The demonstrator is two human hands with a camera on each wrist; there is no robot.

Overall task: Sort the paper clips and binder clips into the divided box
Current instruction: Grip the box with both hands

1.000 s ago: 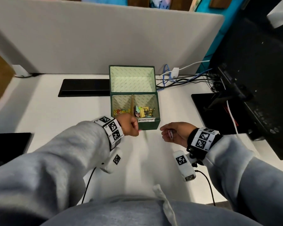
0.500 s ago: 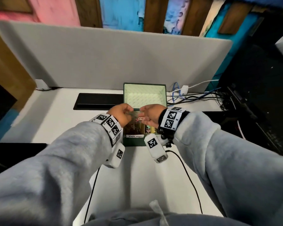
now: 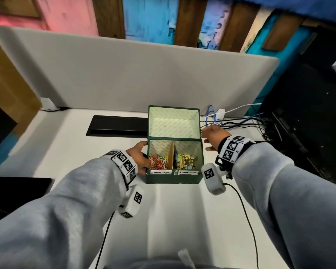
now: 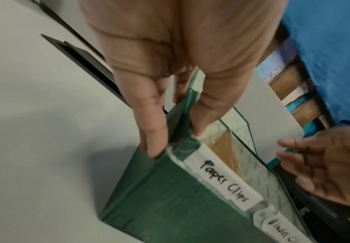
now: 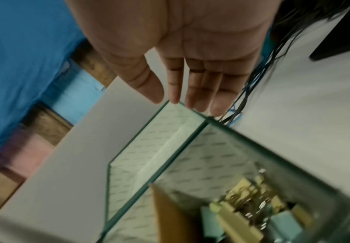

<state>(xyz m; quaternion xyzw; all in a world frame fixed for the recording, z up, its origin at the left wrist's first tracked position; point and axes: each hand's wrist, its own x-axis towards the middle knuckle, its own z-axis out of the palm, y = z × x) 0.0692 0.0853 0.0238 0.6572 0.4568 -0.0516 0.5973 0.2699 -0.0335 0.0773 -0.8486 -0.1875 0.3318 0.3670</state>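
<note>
Green card forms the divided box [image 3: 174, 176], which is set on the white desk [image 3: 163, 220] near its far edge, its long axis lying left to right and its labelled front wall turned toward the person. Its lid [image 3: 174, 121] is hinged at the back and stands open, the pale patterned lining facing forward. A brown cardboard divider [image 3: 170, 157] runs front to back and splits the inside in two: coloured paper clips [image 3: 158, 162] are heaped in the left compartment, binder clips [image 3: 185, 162] in the right. The left wall of the box is pinched by the left hand [image 3: 139, 158], thumb inside the rim and fingers [image 4: 149, 131] pressed against the outside. The right hand [image 3: 211, 137] is held flat beside the lid's right edge, fingers [image 5: 199, 92] straight and close together, nothing in them; contact with the lid cannot be told. A black inset panel [image 3: 116, 126] lies just left of the lid, a tangle of cables [image 3: 239, 122] just right of it, and a grey partition [image 3: 124, 74] stands behind.
</note>
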